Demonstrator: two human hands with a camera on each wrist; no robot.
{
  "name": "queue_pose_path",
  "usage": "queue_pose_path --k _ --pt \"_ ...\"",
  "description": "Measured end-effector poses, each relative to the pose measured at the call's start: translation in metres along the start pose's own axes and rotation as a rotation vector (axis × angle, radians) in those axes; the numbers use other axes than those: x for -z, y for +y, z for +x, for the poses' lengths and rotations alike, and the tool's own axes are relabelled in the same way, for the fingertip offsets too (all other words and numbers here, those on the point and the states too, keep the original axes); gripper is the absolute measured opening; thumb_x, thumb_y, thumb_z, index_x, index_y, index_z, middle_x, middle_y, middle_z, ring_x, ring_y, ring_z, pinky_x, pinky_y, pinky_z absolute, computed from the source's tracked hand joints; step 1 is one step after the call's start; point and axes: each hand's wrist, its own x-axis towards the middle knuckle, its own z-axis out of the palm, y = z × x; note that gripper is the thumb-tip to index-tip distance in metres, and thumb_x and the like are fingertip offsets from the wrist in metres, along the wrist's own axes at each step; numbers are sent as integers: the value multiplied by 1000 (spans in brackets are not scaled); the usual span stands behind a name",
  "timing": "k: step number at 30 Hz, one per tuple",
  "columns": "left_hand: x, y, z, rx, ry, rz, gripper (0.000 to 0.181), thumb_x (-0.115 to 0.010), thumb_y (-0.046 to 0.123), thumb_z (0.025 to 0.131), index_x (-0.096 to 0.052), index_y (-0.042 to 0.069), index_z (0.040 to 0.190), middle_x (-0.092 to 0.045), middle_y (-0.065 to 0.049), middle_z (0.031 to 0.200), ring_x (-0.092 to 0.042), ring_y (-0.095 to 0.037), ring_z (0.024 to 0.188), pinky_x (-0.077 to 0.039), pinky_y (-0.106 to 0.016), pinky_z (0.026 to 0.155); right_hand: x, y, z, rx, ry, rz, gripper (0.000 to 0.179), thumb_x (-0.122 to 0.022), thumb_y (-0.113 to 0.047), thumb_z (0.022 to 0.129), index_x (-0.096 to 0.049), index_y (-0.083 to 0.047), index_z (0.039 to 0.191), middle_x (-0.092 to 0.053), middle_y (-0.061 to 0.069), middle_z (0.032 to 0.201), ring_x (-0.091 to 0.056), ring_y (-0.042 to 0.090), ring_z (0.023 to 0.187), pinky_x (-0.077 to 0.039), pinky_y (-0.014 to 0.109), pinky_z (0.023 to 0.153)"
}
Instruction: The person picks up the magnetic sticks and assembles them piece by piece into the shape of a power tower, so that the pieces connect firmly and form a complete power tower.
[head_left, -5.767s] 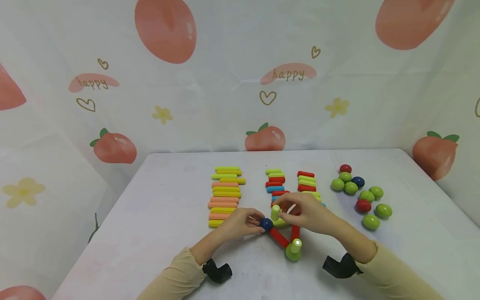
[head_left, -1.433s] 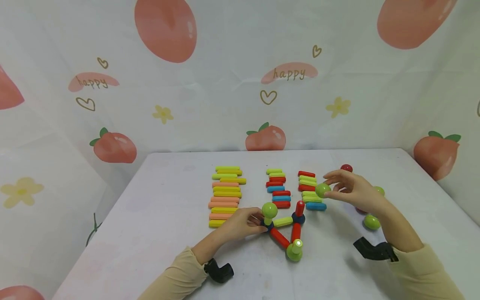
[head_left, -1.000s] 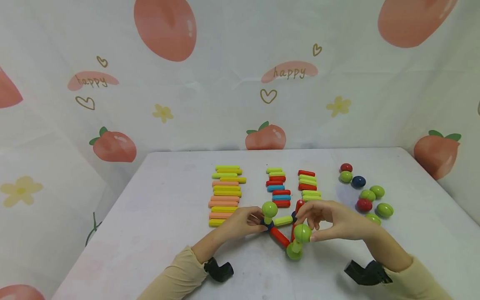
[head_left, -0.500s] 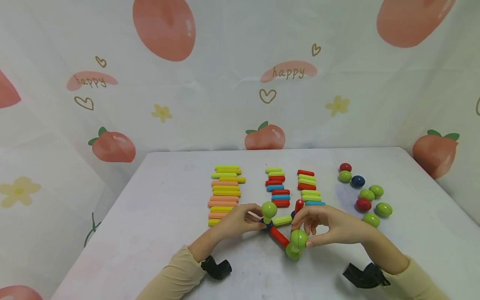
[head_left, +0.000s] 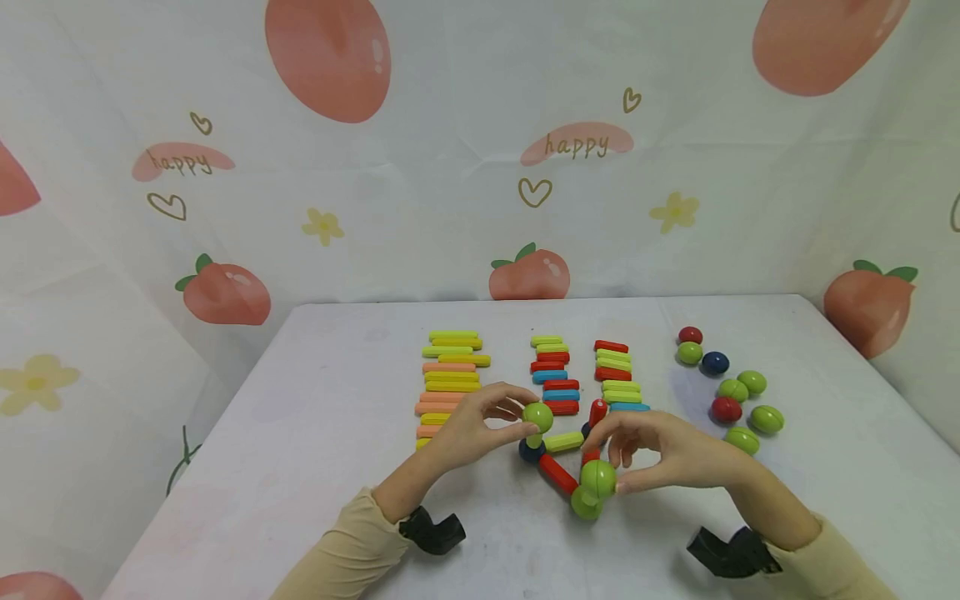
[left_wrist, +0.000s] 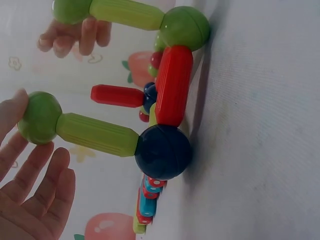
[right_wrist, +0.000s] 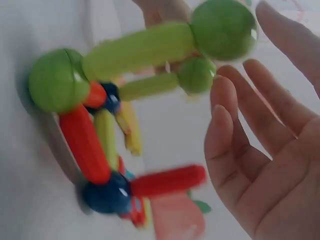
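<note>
Your left hand [head_left: 467,429] pinches a glossy green plastic-looking ball [head_left: 537,417] left of the upright red ribbed rod [head_left: 597,412], while your right hand [head_left: 667,443], nearer that rod (whether gripping cannot be told), frames the second glossy green ball [head_left: 598,479] in front.

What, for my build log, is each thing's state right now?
Left hand: pinching left top ball
Right hand: at front top ball, grip unclear
Left green post: standing, capped
Front green post: standing, capped
Red post: standing, uncapped
Base triangle: closed
Loose rods: lying in columns
Loose balls: lying unattached
</note>
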Motion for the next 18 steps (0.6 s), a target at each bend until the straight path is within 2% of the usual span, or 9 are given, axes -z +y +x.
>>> queue_pose_path --k 2,4,7,9,11,13,15,18 --pt "0 0 0 -3 5 -4 32 -69 14 84 -61 7 115 -64 -11 112 -62 -21 96 -54 -27 86 8 2 -5 -9 84 -78 35 -66 -1 82 -56 -8 115 -60 -6 103 -58 13 80 -53 24 70" --pt "0 0 -1 -8 8 -13 32 -69 13 84 -61 6 114 -64 -12 112 -63 -21 95 -54 -27 86 20 4 -12 -44 211 -186 34 -67 -1 82 -57 -8 114 -61 -9 101 -59 9 79 -53 22 70" --pt "0 0 -2 -15 13 -28 32 -69 11 84 -61 5 114 -64 -12 112 -63 -20 94 -54 -27 86 42 11 -24 -192 381 -354 29 -67 -8 84 -57 -7 112 -63 -5 101 -59 3 80 -52 19 68" --pt "0 -1 -2 -15 16 -40 32 -68 10 84 -61 5 114 -64 -13 112 -62 -19 93 -54 -26 85 55 15 -35 -334 442 -441 30 -67 -15 85 -57 -4 113 -65 5 103 -61 8 83 -52 18 65" --pt "-1 -1 -2 -13 18 -47 32 -69 9 83 -61 5 114 -64 -13 112 -62 -16 91 -54 -26 85 67 22 -46 -472 449 -490 35 -66 -21 87 -56 -2 115 -65 15 106 -63 18 87 -53 22 65" --pt "-1 -2 -2 -7 18 -51 32 -68 9 83 -61 4 114 -64 -13 112 -62 -14 91 -53 -25 85 75 30 -56 -573 439 -514 39 -67 -24 86 -56 0 115 -63 22 106 -63 29 89 -54 29 66" --pt "-1 -2 -2 1 16 -53 32 -68 10 84 -61 4 115 -64 -13 113 -62 -14 90 -53 -24 85 79 38 -65 -630 423 -529 42 -69 -24 84 -57 3 114 -63 24 105 -63 35 90 -54 36 67" --pt "0 -2 -2 11 11 -57 33 -68 11 84 -61 5 115 -63 -13 114 -62 -15 91 -53 -23 85 81 46 -72 -668 411 -549 43 -72 -23 80 -59 4 110 -64 23 102 -63 34 86 -54 40 67"
